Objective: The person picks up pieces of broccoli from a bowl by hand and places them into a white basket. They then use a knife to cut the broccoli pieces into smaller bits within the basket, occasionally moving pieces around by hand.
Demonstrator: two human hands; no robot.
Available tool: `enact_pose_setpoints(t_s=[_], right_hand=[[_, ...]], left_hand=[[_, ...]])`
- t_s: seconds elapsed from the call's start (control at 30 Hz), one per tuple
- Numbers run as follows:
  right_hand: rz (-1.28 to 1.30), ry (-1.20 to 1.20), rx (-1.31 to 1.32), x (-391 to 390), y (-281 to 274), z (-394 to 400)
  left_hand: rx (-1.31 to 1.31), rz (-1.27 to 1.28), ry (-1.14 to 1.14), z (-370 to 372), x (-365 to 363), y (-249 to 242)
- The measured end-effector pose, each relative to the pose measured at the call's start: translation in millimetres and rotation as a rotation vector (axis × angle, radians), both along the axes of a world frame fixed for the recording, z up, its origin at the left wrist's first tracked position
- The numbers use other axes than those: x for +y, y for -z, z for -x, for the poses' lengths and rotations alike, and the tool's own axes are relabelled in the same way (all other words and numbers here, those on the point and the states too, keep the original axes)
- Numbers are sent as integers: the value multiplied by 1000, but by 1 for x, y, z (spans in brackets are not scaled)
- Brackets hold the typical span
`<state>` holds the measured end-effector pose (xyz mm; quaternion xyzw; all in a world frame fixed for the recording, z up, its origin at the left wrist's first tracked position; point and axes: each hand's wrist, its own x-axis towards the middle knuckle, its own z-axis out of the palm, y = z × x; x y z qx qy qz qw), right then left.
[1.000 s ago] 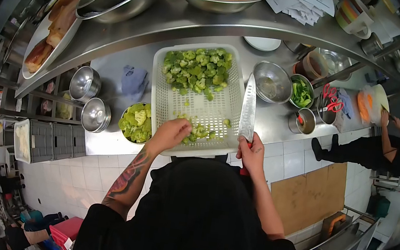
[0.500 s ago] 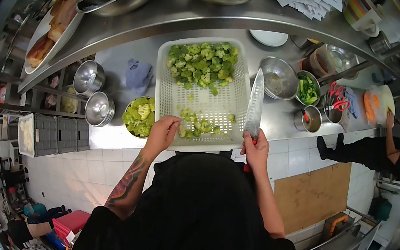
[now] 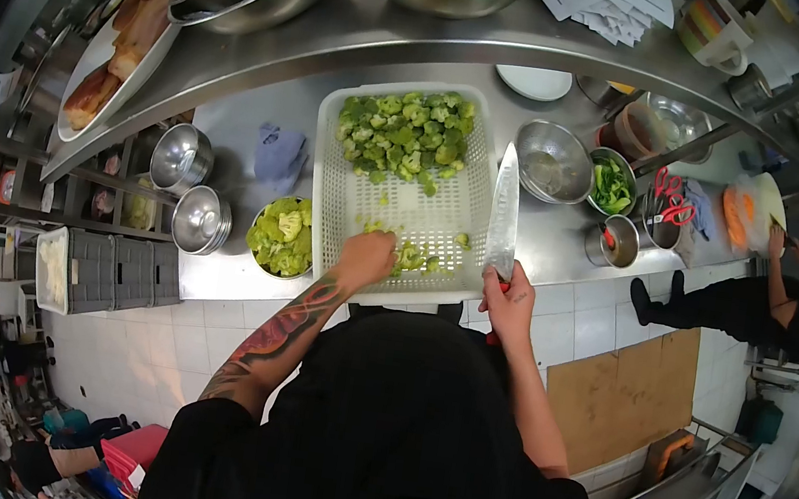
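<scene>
A white perforated basket (image 3: 365,205) sits on the steel counter in front of me. Broccoli florets (image 3: 405,134) are heaped at its far end, and a few small broccoli pieces (image 3: 413,259) lie scattered near its close edge. My left hand (image 3: 367,257) is inside the near left part of the basket, fingers curled together at those pieces; whatever they pinch is hidden. At the basket's right side, my right hand (image 3: 508,302) is closed around the red handle of a chef's knife (image 3: 504,213), its blade pointing away from me. A bowl of larger yellow-green florets (image 3: 282,234) touches the left side.
Steel bowls (image 3: 200,220) and a blue cloth (image 3: 279,157) lie left. On the right are a colander (image 3: 553,161), a bowl of green vegetables (image 3: 613,184) and red-handled scissors (image 3: 672,211). A raised shelf (image 3: 397,39) crosses the far side. A co-worker (image 3: 756,305) stands at right.
My left hand has moved right and forward, from the basket's near edge to the small pieces inside. My right hand keeps hold of the knife, whose blade has turned slightly.
</scene>
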<state>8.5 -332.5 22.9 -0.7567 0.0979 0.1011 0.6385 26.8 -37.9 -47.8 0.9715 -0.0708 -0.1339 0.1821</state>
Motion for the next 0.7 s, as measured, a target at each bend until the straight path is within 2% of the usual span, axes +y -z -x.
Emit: enact_pose_setpoints(t_s=[0.1, 0.2, 0.33, 0.4, 0.43, 0.5, 0.57, 0.63, 0.7], right_hand=[[-5, 25, -20, 2, -3, 3], [47, 30, -17, 3, -2, 3], [50, 7, -43, 1, -3, 4], [78, -42, -64, 0, -1, 7], [79, -40, -65, 0, -2, 11], [383, -199, -317, 2, -11, 17], [369, -173, -411, 19, -31, 21], [479, -260, -543, 26, -37, 18], [507, -280, -540, 29, -41, 15]], left_hand=[[-35, 146, -15, 6, 9, -1], [-11, 63, 71, 11, 1, -17], [-24, 107, 109, 5, -1, -13], [57, 335, -34, 3, 6, -14], [57, 336, -32, 6, 9, -14], [335, 1111, -382, 16, 13, -14], [337, 1202, -369, 25, 7, -42], [338, 1295, -350, 30, -7, -63], [252, 1420, -424, 31, -23, -74]])
